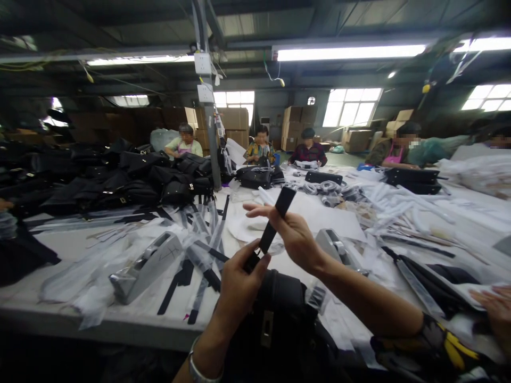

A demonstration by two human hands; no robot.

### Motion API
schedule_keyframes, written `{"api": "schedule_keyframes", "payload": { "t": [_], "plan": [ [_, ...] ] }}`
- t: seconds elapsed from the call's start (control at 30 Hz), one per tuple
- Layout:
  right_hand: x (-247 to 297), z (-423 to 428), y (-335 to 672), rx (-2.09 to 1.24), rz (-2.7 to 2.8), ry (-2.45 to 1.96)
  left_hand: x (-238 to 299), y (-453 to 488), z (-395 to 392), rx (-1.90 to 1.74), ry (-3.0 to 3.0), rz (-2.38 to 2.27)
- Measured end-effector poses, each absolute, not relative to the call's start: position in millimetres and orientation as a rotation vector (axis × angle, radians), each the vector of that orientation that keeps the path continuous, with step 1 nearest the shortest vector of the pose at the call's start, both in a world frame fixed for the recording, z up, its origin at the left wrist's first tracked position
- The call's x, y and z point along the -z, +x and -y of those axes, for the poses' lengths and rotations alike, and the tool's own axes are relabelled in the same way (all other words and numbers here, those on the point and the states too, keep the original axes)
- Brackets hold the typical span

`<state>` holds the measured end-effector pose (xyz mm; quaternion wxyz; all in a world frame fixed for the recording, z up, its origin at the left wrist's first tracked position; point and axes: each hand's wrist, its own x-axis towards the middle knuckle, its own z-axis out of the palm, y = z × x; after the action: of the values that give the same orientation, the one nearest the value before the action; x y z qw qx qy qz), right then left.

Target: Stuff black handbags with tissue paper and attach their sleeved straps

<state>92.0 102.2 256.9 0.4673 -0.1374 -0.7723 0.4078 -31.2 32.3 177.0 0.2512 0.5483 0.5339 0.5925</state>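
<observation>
A flat black strap (275, 226) stands tilted above a black handbag (281, 298) with a metal clasp on its front. My right hand (297, 239) grips the strap between thumb and fingers around its middle, some fingers stretching out to the left. At the strap's lower end my left hand (239, 279) is closed, thumb and fingers pinching a dark piece there. The fingers partly hide that piece and its join to the strap. The handbag sits upright at the table's front edge, just below both hands.
Tape dispensers (149, 266) (339, 250) stand left and right of my hands. Black straps in clear plastic (199, 260) lie at left, before a heap of black bags (131, 175). A co-worker's hand (495, 306) rests at far right. Several people sit across the table.
</observation>
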Motion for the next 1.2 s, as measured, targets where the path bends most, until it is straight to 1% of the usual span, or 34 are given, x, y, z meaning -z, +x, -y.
{"api": "schedule_keyframes", "payload": {
  "t": [0.1, 0.2, 0.27, 0.33, 0.4, 0.47, 0.53, 0.6, 0.67, 0.73, 0.8, 0.9, 0.97, 1.07, 1.2],
  "plan": [
    [-273, -109, 109, -1.236, 1.522, -0.241, -173, -28, -38, -1.549, 1.502, -1.441],
    [-275, -125, 130, -1.281, 1.153, -0.265, -168, -24, -43, -1.538, 1.558, -1.478],
    [-264, -131, 141, -1.311, 0.999, -0.336, -166, -21, -45, -1.540, 1.584, -1.508],
    [-244, -128, 148, -1.426, 1.020, -0.388, -165, -18, -46, -1.531, 1.617, -1.530],
    [-222, -118, 149, -1.545, 1.207, -0.429, -165, -15, -47, -1.504, 1.677, -1.548],
    [-202, -105, 147, -1.552, 1.452, -0.534, -164, -12, -48, -1.455, 1.740, -1.577],
    [-189, -96, 144, -1.418, 1.634, -0.703, -163, -9, -48, -1.418, 1.760, -1.615],
    [-184, -93, 144, -1.216, 1.730, -0.854, -160, -8, -49, -1.414, 1.743, -1.627],
    [-185, -95, 147, -1.051, 1.725, -0.933, -156, -9, -50, -1.411, 1.719, -1.626],
    [-189, -100, 152, -1.031, 1.611, -0.952, -154, -11, -52, -1.385, 1.699, -1.647],
    [-191, -105, 157, -1.173, 1.401, -0.920, -153, -13, -53, -1.372, 1.689, -1.667],
    [-188, -110, 161, -1.475, 1.087, -0.867, -154, -14, -53, -1.371, 1.704, -1.654],
    [-183, -111, 161, -1.626, 0.981, -0.841, -156, -13, -53, -1.330, 1.719, -1.675],
    [-175, -106, 160, -1.742, 1.075, -0.815, -159, -10, -51, -1.245, 1.767, -1.710],
    [-172, -98, 157, -1.675, 1.323, -0.810, -159, -7, -50, -1.223, 1.852, -1.722]
  ]
}}
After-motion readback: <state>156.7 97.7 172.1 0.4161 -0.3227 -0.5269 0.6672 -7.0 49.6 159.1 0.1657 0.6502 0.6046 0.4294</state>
